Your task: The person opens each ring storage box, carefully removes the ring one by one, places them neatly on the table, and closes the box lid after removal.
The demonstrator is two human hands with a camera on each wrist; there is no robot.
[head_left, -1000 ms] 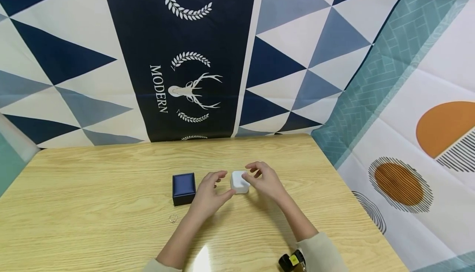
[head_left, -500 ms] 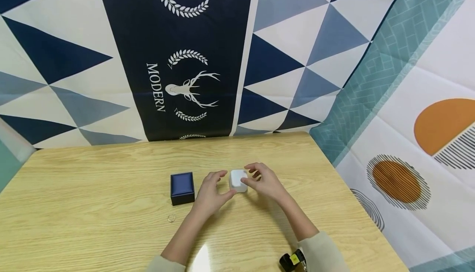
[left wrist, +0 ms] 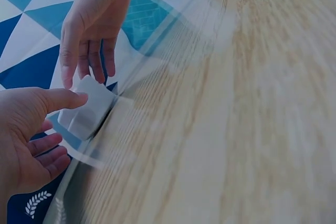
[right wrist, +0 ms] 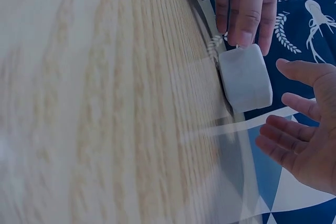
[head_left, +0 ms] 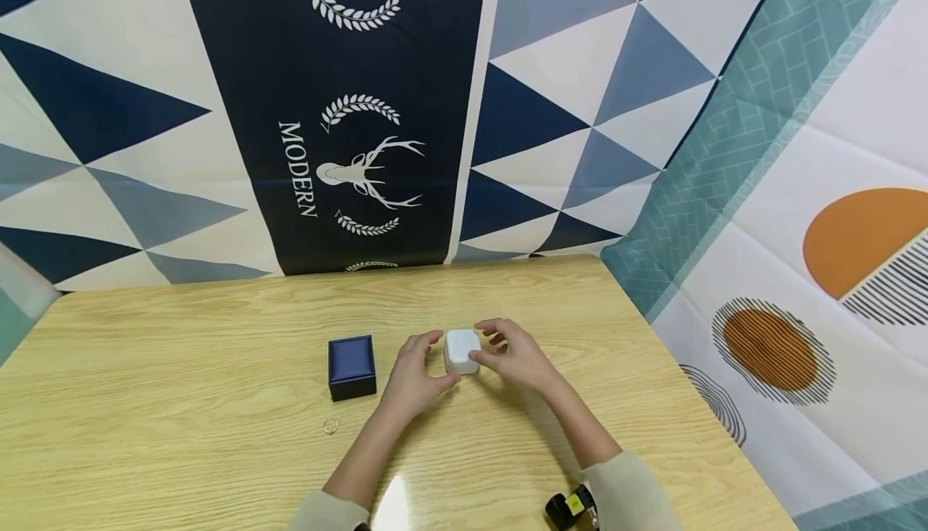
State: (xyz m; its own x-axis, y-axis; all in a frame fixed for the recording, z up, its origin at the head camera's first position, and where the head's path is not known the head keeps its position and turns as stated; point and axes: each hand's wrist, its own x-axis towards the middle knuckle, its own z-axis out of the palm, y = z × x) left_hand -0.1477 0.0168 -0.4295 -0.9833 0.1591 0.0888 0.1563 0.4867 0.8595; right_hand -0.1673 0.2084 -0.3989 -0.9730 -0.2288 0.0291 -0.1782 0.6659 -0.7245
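We see left hand (head_left: 415, 378) and right hand (head_left: 513, 352), fingers loosely curved, empty, flanking the white box (head_left: 461, 346) at eight and three o'clock, likely for access.

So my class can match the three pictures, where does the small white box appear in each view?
Head: white box, centred, below mid-height.
Left wrist: white box, left of centre.
Right wrist: white box, right of centre.
Shared landmark: triangle-patterned cloth.

Bright head view, glare on the tabletop (head_left: 181, 402), faint shadows, wrist views dimmer, bluish, apparently soft
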